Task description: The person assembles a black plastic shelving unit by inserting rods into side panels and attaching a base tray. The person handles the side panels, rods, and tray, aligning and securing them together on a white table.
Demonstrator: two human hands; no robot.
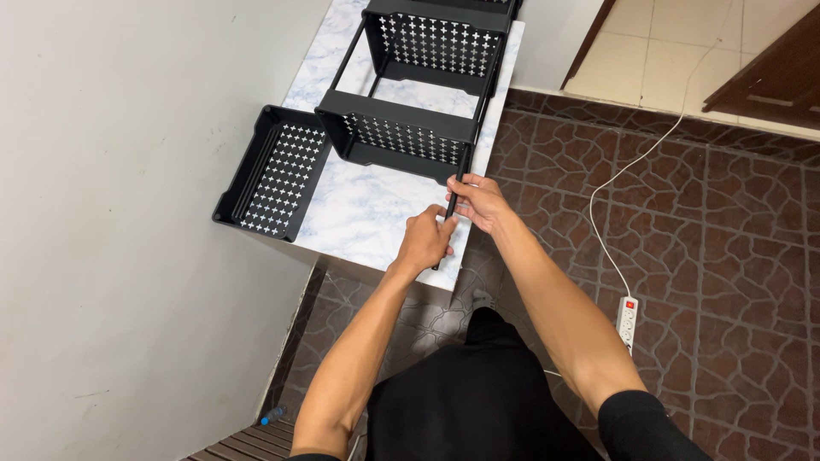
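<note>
Both hands closed around one thin black pole (456,195) at the near right corner of the desk (367,213). Left hand (424,242) gripping the lower part of the pole, right hand (478,201) gripping just above, fingers wrapped around it. Pole standing out from the corner of a black rack (410,128) lying on its side on the marble-pattern desk top, two baskets with cross-shaped holes joined by such poles. Both baskets empty. Lower end of the pole right at the desk edge, above the floor. Third basket, loose tray (273,171), also empty, hanging partly over the left desk edge, close to the white wall (111,213). Open brown tiled floor (726,256) on the right, with only a white power strip (628,320) and its cable.
</note>
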